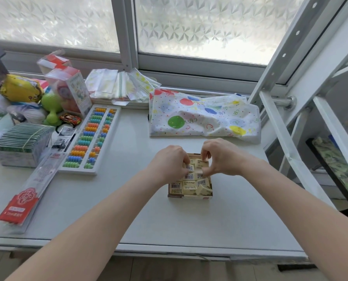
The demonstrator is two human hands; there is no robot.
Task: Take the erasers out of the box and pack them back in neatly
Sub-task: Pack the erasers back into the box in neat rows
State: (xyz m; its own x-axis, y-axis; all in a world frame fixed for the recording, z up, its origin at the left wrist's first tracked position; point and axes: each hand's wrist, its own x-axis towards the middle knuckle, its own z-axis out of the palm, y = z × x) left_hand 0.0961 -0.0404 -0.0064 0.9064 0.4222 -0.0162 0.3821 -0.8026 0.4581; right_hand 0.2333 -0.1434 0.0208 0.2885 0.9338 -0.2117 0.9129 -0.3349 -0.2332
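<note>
A small open cardboard box (189, 196) sits on the white table in front of me, filled with several pale yellow wrapped erasers (189, 185) with barcode labels. Some lie flat, and one at the near right corner is tilted. Both hands reach into the far half of the box. My left hand (169, 161) has its fingers curled down onto the erasers at the left side. My right hand (219, 157) pinches an eraser at the far right of the box between thumb and fingers. The far part of the box is hidden under my hands.
A colourful abacus (92, 138) lies to the left, with a red-and-clear packet (29, 191), a stack of green card packs (23, 138) and toys beyond it. A balloon-print bag (203, 118) lies behind the box. A white metal frame (290, 118) stands on the right.
</note>
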